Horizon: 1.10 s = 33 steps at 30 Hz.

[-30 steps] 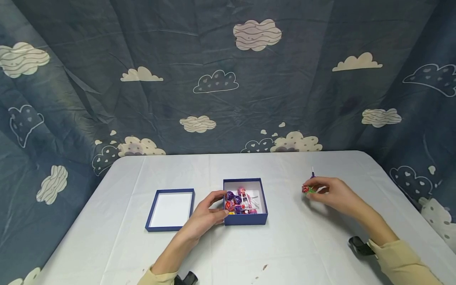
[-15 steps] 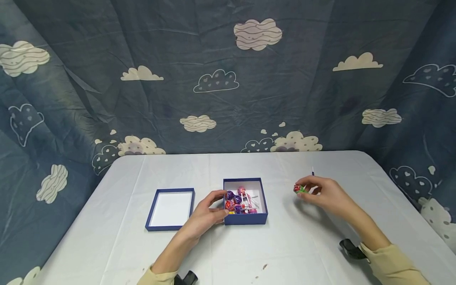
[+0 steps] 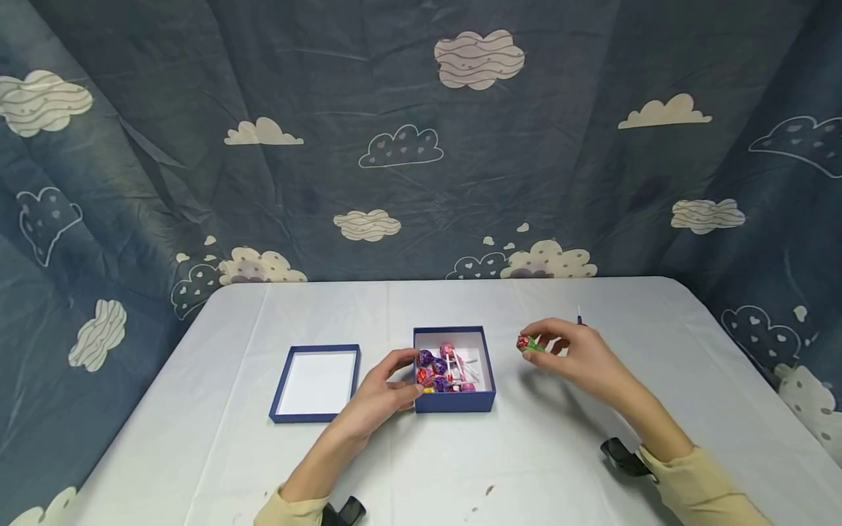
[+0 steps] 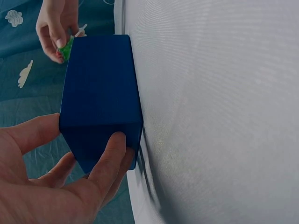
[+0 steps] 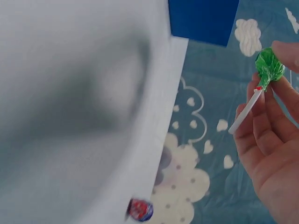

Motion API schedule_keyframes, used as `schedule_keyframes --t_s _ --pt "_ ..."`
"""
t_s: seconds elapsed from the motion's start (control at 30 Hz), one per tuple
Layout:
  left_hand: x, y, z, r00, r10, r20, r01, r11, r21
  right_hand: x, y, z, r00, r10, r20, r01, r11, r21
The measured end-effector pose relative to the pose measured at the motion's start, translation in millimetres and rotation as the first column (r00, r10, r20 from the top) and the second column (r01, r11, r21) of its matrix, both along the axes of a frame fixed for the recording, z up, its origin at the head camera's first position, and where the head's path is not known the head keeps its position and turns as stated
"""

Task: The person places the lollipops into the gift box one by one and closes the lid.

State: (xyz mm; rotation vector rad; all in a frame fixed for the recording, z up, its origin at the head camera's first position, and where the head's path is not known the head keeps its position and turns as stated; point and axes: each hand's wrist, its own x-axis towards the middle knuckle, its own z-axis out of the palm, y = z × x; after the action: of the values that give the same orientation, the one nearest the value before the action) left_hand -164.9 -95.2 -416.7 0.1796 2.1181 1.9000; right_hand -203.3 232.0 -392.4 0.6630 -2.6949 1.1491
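My right hand [image 3: 571, 356] pinches a lollipop [image 5: 269, 67] in a green and red wrapper, its white stick pointing out past the fingers. It hovers over the table, right of a blue box [image 3: 455, 402] with a white inside. Several wrapped lollipops [image 3: 439, 369], purple, red and pink, lie in that box, white sticks toward its right side. My left hand [image 3: 376, 400] holds the box at its left side; in the left wrist view, fingertips [image 4: 117, 140] press the outer wall and another digit meets the rim.
A blue-edged lid [image 3: 305, 418] lies inside-up, left of the box. Another lollipop [image 5: 140, 209] rests on the table [image 3: 526, 467] at the right, mostly hidden behind my right hand in the head view. A dark cloud-patterned curtain [image 3: 395, 66] hangs behind the table.
My right hand has moved left with the green and red lollipop, nearer the box. The left hand and the box have stayed in place.
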Motion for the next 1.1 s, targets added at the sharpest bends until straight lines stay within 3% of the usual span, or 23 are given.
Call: schedule_keyframes --t_s 0.53,0.93,1.1 --pt "-1.3 0.1 -1.3 1.000 0.004 -0.003 -0.004 1.000 0.001 -3.5 -47.5 8.7 0.992 0.125 0.023 -0.123 0.990 -0.068" --pt "-0.9 0.0 -0.4 1.000 0.007 0.005 -0.007 1.000 -0.015 -16.7 -78.7 4.0 0.954 0.295 0.049 -0.287 0.949 -0.129" --pt "-0.4 0.5 1.0 1.000 0.008 0.010 -0.008 1.000 -0.014 -25.4 -82.5 -1.0 0.935 0.346 0.082 -0.336 0.935 -0.111"
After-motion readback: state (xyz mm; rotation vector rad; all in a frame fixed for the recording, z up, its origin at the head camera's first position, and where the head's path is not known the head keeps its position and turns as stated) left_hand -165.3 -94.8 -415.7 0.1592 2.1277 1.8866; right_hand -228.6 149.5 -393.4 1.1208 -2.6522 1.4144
